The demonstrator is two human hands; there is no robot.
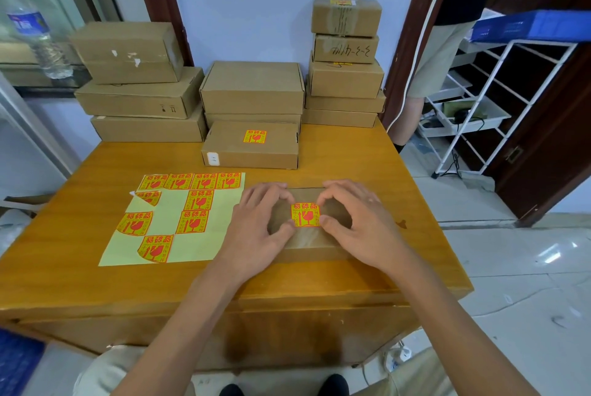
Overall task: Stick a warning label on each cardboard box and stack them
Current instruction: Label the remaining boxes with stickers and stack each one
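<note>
Pressing down on a flat cardboard box (307, 243) near the front of the tabletop (80, 280), both hands work at a red-and-yellow warning label (305, 215) that lies on the box's top face. The left hand (256, 229) rests at the label's 9 o'clock, fingers spread loosely and thumb tip against the label's lower left corner; it grips nothing. The right hand (361, 226) sits at 3 o'clock, likewise open and curved, its thumb touching the label's right edge and its forefinger near the top right corner.

At 9 o'clock from the box lies a pale yellow sticker sheet (198, 245) flat on the tabletop, with several matching labels on it and bare patches among them. At 12 o'clock, well apart from the hands, a labelled box (249, 147) carries the same sticker on its top and stands just in front of a middle stack of boxes (252, 88). A left stack (140, 91) of three boxes sits at about 10 o'clock, and a taller right stack (345, 75) at 1 o'clock, all against the wall.
</note>
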